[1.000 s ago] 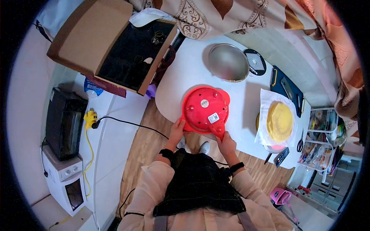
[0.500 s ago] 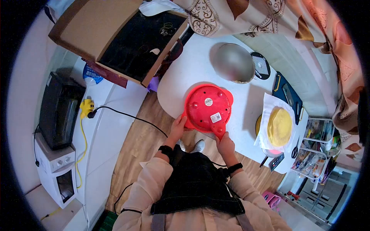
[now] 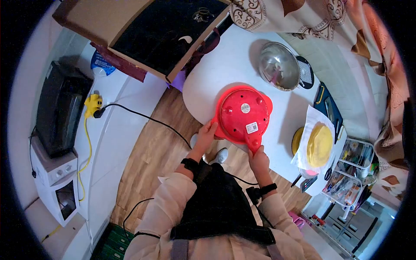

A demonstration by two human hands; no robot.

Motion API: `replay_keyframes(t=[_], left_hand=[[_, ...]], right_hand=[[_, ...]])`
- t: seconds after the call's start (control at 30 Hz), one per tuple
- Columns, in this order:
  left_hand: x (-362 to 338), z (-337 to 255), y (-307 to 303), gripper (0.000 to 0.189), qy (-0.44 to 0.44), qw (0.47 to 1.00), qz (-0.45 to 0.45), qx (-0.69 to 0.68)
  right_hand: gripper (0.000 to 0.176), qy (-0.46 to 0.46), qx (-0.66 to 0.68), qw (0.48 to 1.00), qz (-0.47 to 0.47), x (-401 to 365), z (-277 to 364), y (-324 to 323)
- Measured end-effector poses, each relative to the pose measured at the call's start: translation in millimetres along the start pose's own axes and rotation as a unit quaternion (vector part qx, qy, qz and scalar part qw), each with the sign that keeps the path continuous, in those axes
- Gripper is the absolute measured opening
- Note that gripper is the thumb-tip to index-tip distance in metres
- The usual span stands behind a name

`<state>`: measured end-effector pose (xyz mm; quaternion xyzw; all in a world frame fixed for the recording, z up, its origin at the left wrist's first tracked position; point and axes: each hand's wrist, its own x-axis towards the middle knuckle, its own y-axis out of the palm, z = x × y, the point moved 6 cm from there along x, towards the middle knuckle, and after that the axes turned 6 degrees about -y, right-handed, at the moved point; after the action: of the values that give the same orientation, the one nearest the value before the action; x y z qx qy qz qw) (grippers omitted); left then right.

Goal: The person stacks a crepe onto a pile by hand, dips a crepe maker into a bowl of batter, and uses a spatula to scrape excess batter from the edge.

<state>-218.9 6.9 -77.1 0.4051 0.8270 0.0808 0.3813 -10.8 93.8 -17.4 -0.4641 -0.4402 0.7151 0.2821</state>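
Observation:
A red crepe pan is turned so its underside faces me, showing a round label, a square sticker and small holes. It is over the near edge of the white table. My left hand is closed on the pan's rim at the lower left. My right hand grips the short handle at the lower right. To the right, a stack of yellow crepes lies on white paper. A steel mixing bowl with a pinkish utensil in it stands beyond the pan.
An open cardboard box sits at the upper left. On the left counter are a black oven and a yellow plug adapter, whose black cable runs toward me. Scissors and wire baskets are at right.
The crepe pan, held in both hands, sits slightly farther right and higher in view. The camera view has shifted too. Both hands keep their hold.

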Motion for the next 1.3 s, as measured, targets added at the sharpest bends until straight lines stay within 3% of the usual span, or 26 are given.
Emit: replay_keyframes(t=[0.23, 0.3, 0.43, 0.5, 0.6, 0.7, 0.83, 0.93, 1.0, 1.13, 1.23, 1.3], left_hand=[[-3.2, -1.9, 3.7, 0.030, -0.002, 1.000, 0.020, -0.016], [-6.9, -10.1, 3.0, 0.031, 0.017, 0.995, -0.010, 0.100], [-6.9, -13.3, 2.9, 0.031, 0.090, 0.973, -0.036, 0.208], [-5.4, -1.9, 4.6, 0.030, 0.020, 0.998, -0.043, 0.042], [-8.3, -9.8, 5.3, 0.029, 0.090, 0.982, -0.073, 0.148], [-2.4, -5.9, 4.9, 0.029, 0.073, 0.990, -0.065, 0.100], [-7.6, -12.4, 7.3, 0.029, 0.094, 0.980, -0.084, 0.156], [-7.8, -17.5, 8.3, 0.028, 0.068, 0.981, -0.084, 0.159], [-9.8, -12.1, 9.8, 0.028, 0.016, 0.996, -0.078, 0.037], [12.2, 15.6, -15.8, 0.033, 0.019, 0.992, -0.061, 0.108], [16.3, 14.4, -18.0, 0.034, 0.073, 0.988, -0.018, 0.132], [-1.8, 1.2, -13.8, 0.035, 0.018, 0.994, -0.040, 0.098]], right_hand=[[0.042, 0.003, -0.001, 1.000, -0.013, -2.0, -2.6, 5.5], [0.041, 0.003, 0.009, 1.000, -0.022, -3.7, -2.4, 6.4], [0.040, -0.010, 0.040, 0.998, -0.047, -5.5, -3.5, 8.1], [0.039, -0.007, 0.047, 0.997, -0.056, -4.4, -9.1, 17.2], [0.038, -0.022, 0.057, 0.995, -0.081, -7.7, -13.5, 23.1], [0.037, -0.046, 0.074, 0.990, -0.107, -7.3, -12.5, 19.6], [0.040, -0.050, 0.066, 0.992, -0.092, -7.4, -12.7, 20.9], [0.037, -0.057, 0.093, 0.988, -0.109, -7.5, -11.0, 16.9], [0.038, -0.062, 0.093, 0.988, -0.108, -7.6, -12.3, 16.4], [0.039, -0.069, 0.126, 0.983, -0.111, -6.6, -25.9, 26.7], [0.033, -0.103, 0.187, 0.969, -0.127, -11.7, -14.3, -3.1], [0.041, -0.128, 0.247, 0.955, -0.105, -16.6, -6.2, -14.4]])
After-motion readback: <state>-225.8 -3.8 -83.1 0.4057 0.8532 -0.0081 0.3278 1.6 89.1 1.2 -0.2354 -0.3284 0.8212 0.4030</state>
